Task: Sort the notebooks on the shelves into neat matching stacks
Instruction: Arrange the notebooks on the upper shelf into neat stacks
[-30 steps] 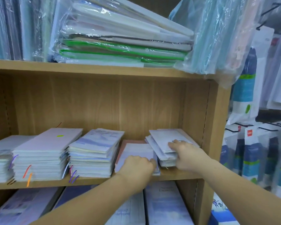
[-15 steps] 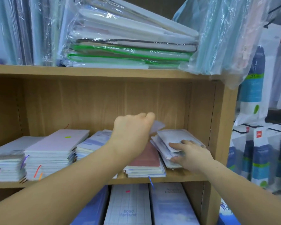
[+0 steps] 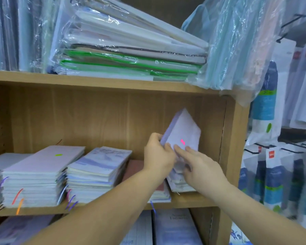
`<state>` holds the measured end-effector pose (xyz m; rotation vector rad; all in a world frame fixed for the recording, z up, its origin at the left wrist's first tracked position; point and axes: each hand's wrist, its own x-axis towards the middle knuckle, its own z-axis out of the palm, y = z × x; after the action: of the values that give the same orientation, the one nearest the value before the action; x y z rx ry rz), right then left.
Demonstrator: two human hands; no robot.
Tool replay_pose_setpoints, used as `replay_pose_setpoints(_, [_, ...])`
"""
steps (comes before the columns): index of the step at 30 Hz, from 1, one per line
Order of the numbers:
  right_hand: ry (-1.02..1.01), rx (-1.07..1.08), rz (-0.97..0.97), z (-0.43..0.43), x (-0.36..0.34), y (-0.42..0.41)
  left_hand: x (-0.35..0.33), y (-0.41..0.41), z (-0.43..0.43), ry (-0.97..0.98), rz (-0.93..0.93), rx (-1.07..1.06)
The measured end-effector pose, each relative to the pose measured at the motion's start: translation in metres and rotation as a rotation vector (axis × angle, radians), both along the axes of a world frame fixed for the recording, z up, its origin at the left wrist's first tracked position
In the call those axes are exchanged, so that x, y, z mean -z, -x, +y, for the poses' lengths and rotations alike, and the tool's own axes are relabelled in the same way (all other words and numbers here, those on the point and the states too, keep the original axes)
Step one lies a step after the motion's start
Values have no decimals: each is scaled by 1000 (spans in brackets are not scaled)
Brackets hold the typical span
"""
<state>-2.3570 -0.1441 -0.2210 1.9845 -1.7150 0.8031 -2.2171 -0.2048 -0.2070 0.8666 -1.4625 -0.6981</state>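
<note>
Both hands hold a lilac notebook (image 3: 183, 134) tilted above the shelf's (image 3: 193, 200) right-hand stack (image 3: 179, 181): left hand (image 3: 157, 156) gripping its edge, right hand (image 3: 200, 167) fingers flat against its cover. Released crooked, it could topple that skewed stack.

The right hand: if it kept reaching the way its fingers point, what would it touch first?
The right hand points up and leftward at the tilted lilac notebook held by the left hand; its fingertips seem already on the cover. Behind that is probably the shelf's back panel, though depth is unclear.

open gap above stacks (image 3: 94, 167), side panel (image 3: 234, 147) right
</note>
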Motion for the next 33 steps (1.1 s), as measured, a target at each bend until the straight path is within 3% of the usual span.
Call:
replay_pose_setpoints(4, [82,139,302,-12,12,23,12,6,-12,-236,56,157])
replay_pose_setpoints(7, [-65,310,276,-14,14,42,24,15,-11,-402,-111,239])
replay_pose_setpoints(9, [-223,422,279,-9,16,51,32,14,-17,-317,-365,148])
replay_pose_setpoints(12, [-194,425,249,-5,23,59,30,4,-24,-247,-511,-1])
replay_pose_setpoints(18, [-184,227,-116,-14,38,71,30,13,-26,-707,-170,269])
replay_pose_setpoints(24, [-141,217,-130,-19,42,74,32,25,-49,-686,-66,264])
replay_pose_setpoints(33, [-96,178,-170,-19,44,73,28,48,-59,-832,97,413])
